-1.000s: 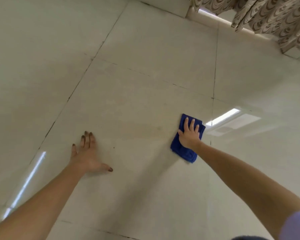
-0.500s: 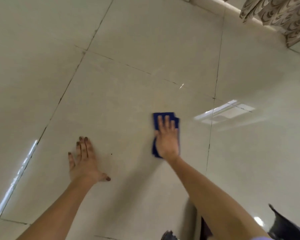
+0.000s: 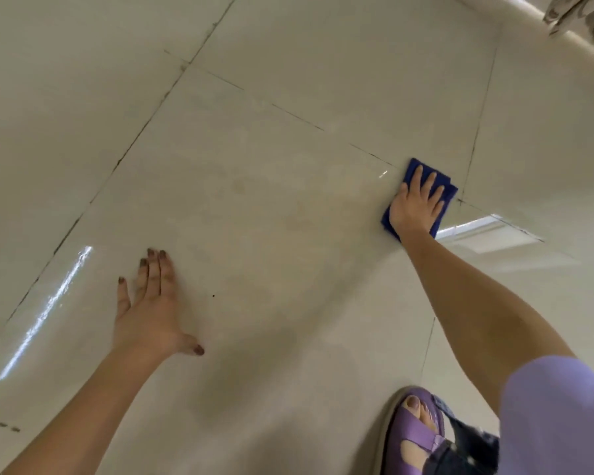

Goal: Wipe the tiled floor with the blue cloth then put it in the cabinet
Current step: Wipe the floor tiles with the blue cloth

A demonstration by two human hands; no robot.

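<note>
The folded blue cloth lies flat on the glossy cream tiled floor, close to a crossing of grout lines at the right. My right hand presses down on it with fingers spread, covering most of it. Over on the left, my left hand rests palm-down on the same tile, fingers apart, holding nothing. No cabinet is in view.
My foot in a purple sandal stands at the bottom right. A patterned curtain hangs along the skirting at the top right corner. A small dark speck sits on the tile right of my left hand. Light reflections glare on the floor.
My right hand slid the cloth left to the middle of the tile, then back right and farther away to the grout crossing. The left hand stayed planted. The view tilted down, showing my foot.
</note>
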